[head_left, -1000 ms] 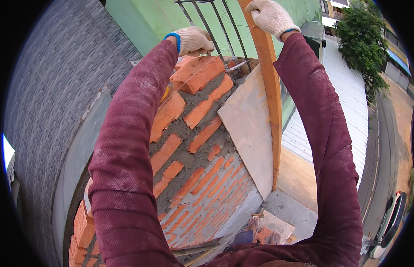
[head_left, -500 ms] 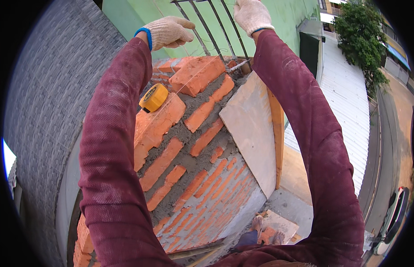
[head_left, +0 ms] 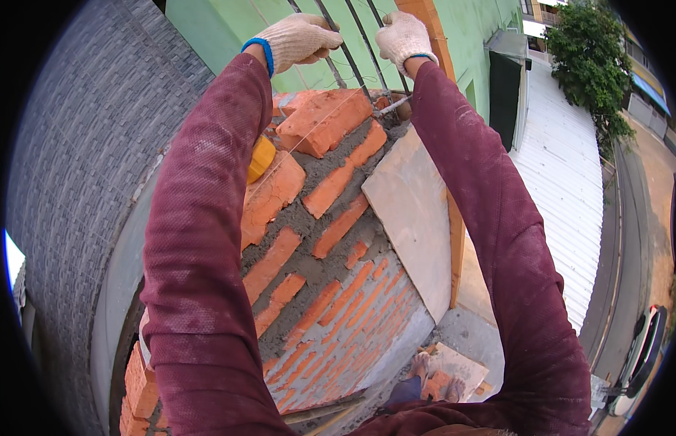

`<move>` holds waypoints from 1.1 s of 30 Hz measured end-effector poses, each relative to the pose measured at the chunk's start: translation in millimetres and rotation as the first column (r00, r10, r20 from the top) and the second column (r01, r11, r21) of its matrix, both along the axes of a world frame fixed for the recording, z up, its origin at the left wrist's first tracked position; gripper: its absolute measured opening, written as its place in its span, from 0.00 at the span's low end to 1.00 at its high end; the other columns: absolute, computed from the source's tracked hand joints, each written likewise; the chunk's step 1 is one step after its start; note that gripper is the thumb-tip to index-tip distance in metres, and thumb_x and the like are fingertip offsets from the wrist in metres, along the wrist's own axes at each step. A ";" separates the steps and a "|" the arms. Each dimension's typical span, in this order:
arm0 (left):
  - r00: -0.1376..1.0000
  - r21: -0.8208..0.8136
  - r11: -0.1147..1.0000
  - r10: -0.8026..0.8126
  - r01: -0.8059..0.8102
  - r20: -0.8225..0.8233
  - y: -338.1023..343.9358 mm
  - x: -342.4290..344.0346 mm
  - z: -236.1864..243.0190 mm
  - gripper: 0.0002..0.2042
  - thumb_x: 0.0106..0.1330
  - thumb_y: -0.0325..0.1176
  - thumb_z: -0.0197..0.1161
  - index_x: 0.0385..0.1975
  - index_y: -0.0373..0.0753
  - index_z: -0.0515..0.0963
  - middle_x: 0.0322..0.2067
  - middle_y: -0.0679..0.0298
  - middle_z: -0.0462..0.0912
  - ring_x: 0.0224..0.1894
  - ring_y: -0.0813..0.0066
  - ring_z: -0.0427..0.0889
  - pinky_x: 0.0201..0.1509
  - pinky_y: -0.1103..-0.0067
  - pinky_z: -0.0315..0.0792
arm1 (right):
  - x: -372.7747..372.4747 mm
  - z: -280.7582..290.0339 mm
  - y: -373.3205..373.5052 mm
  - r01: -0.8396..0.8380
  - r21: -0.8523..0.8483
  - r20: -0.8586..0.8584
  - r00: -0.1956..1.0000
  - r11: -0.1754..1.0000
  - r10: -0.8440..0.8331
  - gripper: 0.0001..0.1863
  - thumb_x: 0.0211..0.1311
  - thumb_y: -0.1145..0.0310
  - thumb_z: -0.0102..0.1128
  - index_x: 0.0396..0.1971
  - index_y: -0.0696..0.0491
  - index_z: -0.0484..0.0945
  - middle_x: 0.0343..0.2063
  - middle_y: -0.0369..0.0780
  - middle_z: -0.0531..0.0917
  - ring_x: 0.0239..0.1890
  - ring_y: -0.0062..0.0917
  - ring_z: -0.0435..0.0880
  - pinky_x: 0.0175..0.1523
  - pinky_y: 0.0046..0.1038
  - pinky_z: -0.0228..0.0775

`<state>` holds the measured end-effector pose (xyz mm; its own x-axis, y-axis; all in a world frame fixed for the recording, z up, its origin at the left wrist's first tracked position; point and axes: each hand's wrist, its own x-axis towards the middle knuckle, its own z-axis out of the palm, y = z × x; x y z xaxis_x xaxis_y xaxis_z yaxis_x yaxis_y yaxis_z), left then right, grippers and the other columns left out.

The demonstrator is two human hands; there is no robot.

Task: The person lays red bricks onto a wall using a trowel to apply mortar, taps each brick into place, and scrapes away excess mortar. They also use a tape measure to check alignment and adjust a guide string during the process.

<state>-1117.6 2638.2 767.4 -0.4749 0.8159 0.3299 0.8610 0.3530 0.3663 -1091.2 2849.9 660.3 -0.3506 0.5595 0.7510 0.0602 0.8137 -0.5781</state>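
Note:
Both my hands wear off-white knit gloves. My left hand (head_left: 298,41), with a blue cuff, has its fingers curled together against the upright steel bars (head_left: 352,65). To its right my right hand (head_left: 405,38) is closed in a fist beside the rightmost bar. What either hand grips, if anything, is too small or hidden to make out. Below them lies a large orange brick (head_left: 327,122) on the brick wall, with grey mortar (head_left: 298,218) around it. A yellow tape measure (head_left: 261,158) on a brick is partly hidden by my left sleeve. A thin string slants over the bricks.
A pale flat board (head_left: 411,196) and a wooden plank (head_left: 456,254) stand along the wall's right side. Behind the bars rises a green wall (head_left: 229,29); a grey patterned wall (head_left: 98,145) is at left. Bare feet (head_left: 420,365) show far below, near a road.
My left hand has moved right onto the bars, and its sleeve now covers part of the tape measure. My right hand has shifted slightly left and down, uncovering a wooden plank behind it.

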 end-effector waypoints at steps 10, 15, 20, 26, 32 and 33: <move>0.999 -0.125 0.991 0.045 -0.041 0.025 14.7 -3.5 8.0 0.33 0.67 0.45 0.66 0.70 0.35 0.71 0.50 0.54 0.82 0.53 0.68 0.83 0.59 0.77 0.79 | 11.9 2.6 6.3 -0.293 -0.218 0.085 0.945 0.931 0.317 0.27 0.54 0.72 0.64 0.57 0.61 0.75 0.41 0.52 0.87 0.42 0.40 0.88 0.46 0.38 0.79; 0.998 -0.158 0.986 0.064 -0.062 0.007 6.2 3.5 17.1 0.34 0.67 0.47 0.66 0.69 0.34 0.71 0.54 0.48 0.82 0.55 0.63 0.83 0.59 0.77 0.80 | 18.9 -12.7 -3.8 -0.219 -0.175 -0.003 0.975 0.960 0.222 0.23 0.58 0.70 0.59 0.55 0.56 0.75 0.45 0.55 0.87 0.52 0.50 0.86 0.57 0.46 0.77; 1.000 -0.062 0.998 0.000 0.000 -0.008 -6.6 -4.0 7.8 0.30 0.65 0.46 0.70 0.62 0.31 0.77 0.39 0.58 0.80 0.38 0.73 0.81 0.38 0.82 0.76 | 27.7 -18.6 -11.6 -0.008 -0.004 0.110 0.994 1.000 0.009 0.20 0.58 0.70 0.59 0.52 0.54 0.78 0.46 0.54 0.87 0.52 0.51 0.85 0.58 0.46 0.75; 0.992 -0.096 0.995 -0.001 -0.011 -0.128 -22.5 4.7 15.8 0.34 0.68 0.51 0.66 0.67 0.34 0.73 0.57 0.45 0.81 0.54 0.60 0.84 0.59 0.73 0.80 | 20.7 -13.4 4.6 -0.039 0.049 0.129 0.991 0.998 0.033 0.19 0.54 0.69 0.59 0.48 0.53 0.84 0.47 0.53 0.87 0.54 0.51 0.84 0.59 0.46 0.76; 0.898 -0.106 0.990 0.039 -0.095 -0.439 -26.3 42.5 34.1 0.16 0.62 0.38 0.65 0.43 0.34 0.87 0.35 0.53 0.89 0.40 0.64 0.87 0.46 0.70 0.79 | 27.3 -9.7 -4.6 0.067 0.196 0.282 0.952 0.978 -0.122 0.15 0.57 0.68 0.59 0.42 0.53 0.88 0.44 0.54 0.87 0.51 0.50 0.86 0.56 0.47 0.79; 0.908 -0.109 0.991 0.029 -0.081 -0.418 -25.8 55.8 38.2 0.16 0.62 0.38 0.64 0.43 0.34 0.87 0.36 0.52 0.89 0.40 0.63 0.87 0.47 0.70 0.79 | 30.0 -10.2 -5.7 0.072 0.220 0.274 0.953 0.973 -0.132 0.15 0.57 0.68 0.58 0.42 0.53 0.88 0.43 0.54 0.87 0.51 0.50 0.86 0.56 0.47 0.79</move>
